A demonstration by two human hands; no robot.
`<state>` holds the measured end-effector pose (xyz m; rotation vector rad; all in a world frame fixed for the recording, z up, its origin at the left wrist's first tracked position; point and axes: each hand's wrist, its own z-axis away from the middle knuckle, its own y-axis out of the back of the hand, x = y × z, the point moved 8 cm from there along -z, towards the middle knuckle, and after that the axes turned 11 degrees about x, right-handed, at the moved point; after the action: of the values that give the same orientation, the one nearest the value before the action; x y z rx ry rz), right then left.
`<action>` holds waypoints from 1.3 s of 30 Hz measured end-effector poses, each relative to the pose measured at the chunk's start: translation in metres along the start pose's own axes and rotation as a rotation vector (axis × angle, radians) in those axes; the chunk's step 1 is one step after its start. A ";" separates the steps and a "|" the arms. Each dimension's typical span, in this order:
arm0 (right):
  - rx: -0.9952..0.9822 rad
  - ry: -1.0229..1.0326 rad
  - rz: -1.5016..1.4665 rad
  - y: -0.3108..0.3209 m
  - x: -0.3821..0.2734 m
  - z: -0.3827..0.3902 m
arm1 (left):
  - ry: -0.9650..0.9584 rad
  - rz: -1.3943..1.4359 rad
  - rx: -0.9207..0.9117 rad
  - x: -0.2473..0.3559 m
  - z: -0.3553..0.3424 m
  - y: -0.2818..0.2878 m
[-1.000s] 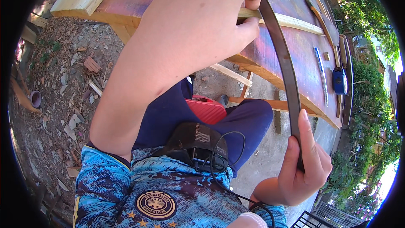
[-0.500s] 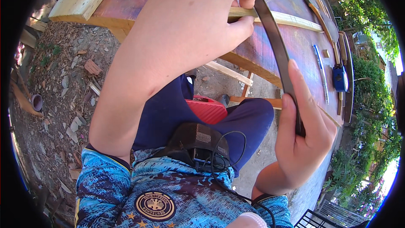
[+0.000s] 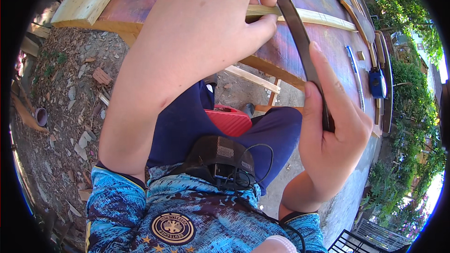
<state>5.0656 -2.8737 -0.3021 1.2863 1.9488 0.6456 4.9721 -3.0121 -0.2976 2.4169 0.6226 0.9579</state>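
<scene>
- Blade (image 3: 300,47), dark and long, pinched in my left hand (image 3: 225,23) at 12 o'clock.
- My right hand (image 3: 335,126) clasps its lower end, 3 o'clock, above the bench (image 3: 323,42).

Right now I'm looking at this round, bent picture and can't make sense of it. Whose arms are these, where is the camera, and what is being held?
The camera sits on a person's head and looks down, so you see their own body and arms; the wide lens bends straight edges. There is no machine, only two bare hands. The left hand pinches a thin pale wooden strip against a reddish-purple workbench top. The right hand grips the lower end of a long dark curved blade, which crosses the strip. Farther along the bench lie a blue tool and a blue pen-like stick. Below are the person's blue patterned shirt and gravelly ground.
</scene>
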 end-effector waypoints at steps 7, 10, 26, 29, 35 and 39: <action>0.004 -0.080 0.067 0.018 0.004 0.023 | 0.006 0.105 -0.067 0.012 -0.001 -0.014; 0.082 -0.120 0.031 0.025 0.010 0.031 | -0.014 0.086 -0.061 0.015 -0.001 -0.013; -0.151 0.014 0.099 0.069 0.003 0.060 | 0.003 0.219 -0.027 0.005 -0.001 -0.014; -0.141 0.011 0.100 0.066 0.002 0.059 | -0.011 0.249 -0.034 0.004 0.001 -0.016; -0.055 0.001 0.062 0.034 0.019 0.030 | -0.006 0.056 -0.058 0.020 0.001 -0.015; -0.028 0.040 0.011 0.027 0.014 0.024 | 0.038 0.153 -0.074 0.010 -0.001 -0.018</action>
<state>5.0965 -2.8494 -0.3016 1.2770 1.9591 0.7065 4.9740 -2.9920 -0.3023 2.4132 0.4118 1.0711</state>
